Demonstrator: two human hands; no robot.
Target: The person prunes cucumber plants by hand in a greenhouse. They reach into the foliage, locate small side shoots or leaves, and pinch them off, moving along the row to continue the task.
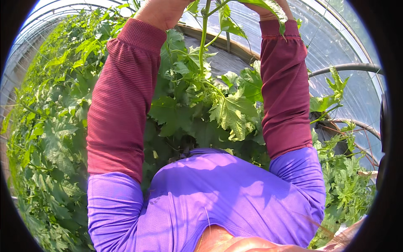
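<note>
Both my arms reach up, in maroon ribbed sleeve covers over a purple shirt. My left hand (pixel 163 12) is at the top edge of the picture, and its fingers run out of view. A thick green vine stem (pixel 204 41) rises just to the right of it. My right hand (pixel 270 11) is also cut off at the top, partly behind a long green leaf (pixel 267 8) that hangs over the wrist. Whether either hand grips the vine cannot be seen. Below the hands hangs a large lobed leaf (pixel 236 113), near curling tendrils.
Dense leafy vines (pixel 56 135) fill the left side. Clear plastic sheeting (pixel 340 91) of a tunnel greenhouse curves along the right, with a dark hoop pipe (pixel 349 67) by my right arm. Farther back runs a wooden board (pixel 217 37). More vines (pixel 349 179) grow at lower right.
</note>
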